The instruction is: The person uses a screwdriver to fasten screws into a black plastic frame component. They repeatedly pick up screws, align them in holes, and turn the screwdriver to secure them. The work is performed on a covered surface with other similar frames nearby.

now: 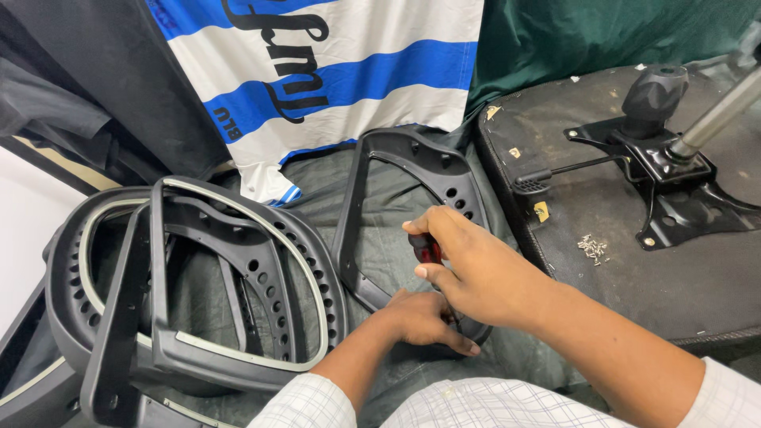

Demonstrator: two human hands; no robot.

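**Two Hands on a Black Chair Frame**

Nearest of all were the sleeves of a white checked shirt (476, 404). Just past them, the left hand (424, 321) pressed down on the bottom edge of a black plastic frame (361, 198), with its fingers curled over the edge. The right hand (476, 265) was right above it, closed tight around a tool with a red and black handle (428, 250). The tip of the tool was hidden by the hands. The frame lay flat on a dark green cloth (396, 198), in the middle of the floor.

To the left sat a stack of bigger black frames (206, 285) with rows of small holes and a pale strip along the rim.

To the right, the underside of a chair seat (587, 293) faced up. A small heap of screws (593, 248) lay on it. Farther back on the seat were a black metal plate (674, 190), a thin lever (555, 174) and a shiny silver post (717, 115).

Farthest away hung a blue and white striped cloth (349, 71).
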